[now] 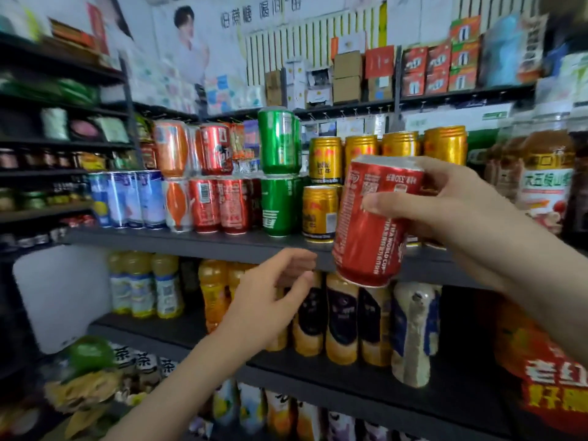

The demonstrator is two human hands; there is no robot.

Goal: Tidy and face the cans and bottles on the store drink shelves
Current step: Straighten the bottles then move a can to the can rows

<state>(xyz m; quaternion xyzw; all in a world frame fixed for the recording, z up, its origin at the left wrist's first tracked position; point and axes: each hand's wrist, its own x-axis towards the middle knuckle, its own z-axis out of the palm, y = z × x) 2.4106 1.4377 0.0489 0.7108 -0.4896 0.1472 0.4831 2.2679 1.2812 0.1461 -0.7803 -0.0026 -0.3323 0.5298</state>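
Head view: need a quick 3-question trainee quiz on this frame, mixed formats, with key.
1. True or false: the left hand holds a can.
2. The red can gripped by the right hand is: A) standing on a shelf; B) held in the air, tilted; C) lying on the floor.
3. Fill in: the can stacked on the lower green can is ____ in colour.
Key: 1 false; 2 B; 3 green.
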